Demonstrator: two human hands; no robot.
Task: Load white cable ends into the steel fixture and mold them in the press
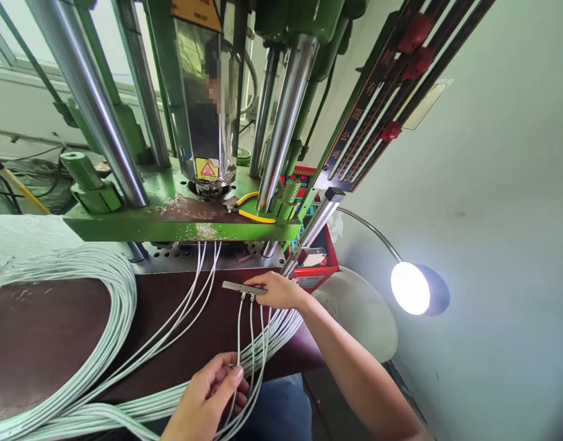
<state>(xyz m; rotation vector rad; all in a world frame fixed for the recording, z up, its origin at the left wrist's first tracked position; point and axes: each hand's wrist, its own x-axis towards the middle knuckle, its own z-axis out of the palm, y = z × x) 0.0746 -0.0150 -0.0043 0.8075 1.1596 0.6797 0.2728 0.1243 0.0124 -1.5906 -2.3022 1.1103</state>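
My right hand (281, 290) grips the right end of a flat metal bar (233, 286), held just above the brown table in front of the press. White cables (251, 324) hang down from small connectors (247, 297) along the bar's lower edge. Lower down, my left hand (214, 392) has thumb and fingers closed on one of these cables. Part of the bar is hidden behind my right fingers. Other white cables (189, 300) run from under the green press plate (180, 230) toward the lower left.
A thick coil of white cable (125, 306) lies on the brown table (46, 331) at left. Yellow-handled pliers (256, 214) rest on the press plate. Steel columns (288, 116) rise above it. A lit lamp (410, 288) and a red box (329, 260) stand at right.
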